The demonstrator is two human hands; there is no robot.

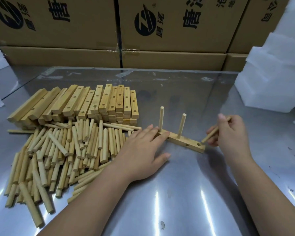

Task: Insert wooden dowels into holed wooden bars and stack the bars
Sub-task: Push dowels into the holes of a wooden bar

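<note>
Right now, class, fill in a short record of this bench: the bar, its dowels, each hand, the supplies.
workpiece: holed bar lying on metal table
upright in it: two standing dowels
left hand: flat, pressing the bar's left end
right hand: pinches held dowel, tip beside the end hole
supplies: dowel pile, bar stack, both to the left

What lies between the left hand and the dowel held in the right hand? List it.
Head view: the holed bar spans it, from under the left hand to the held dowel, with one upright dowel and empty holes.
</note>
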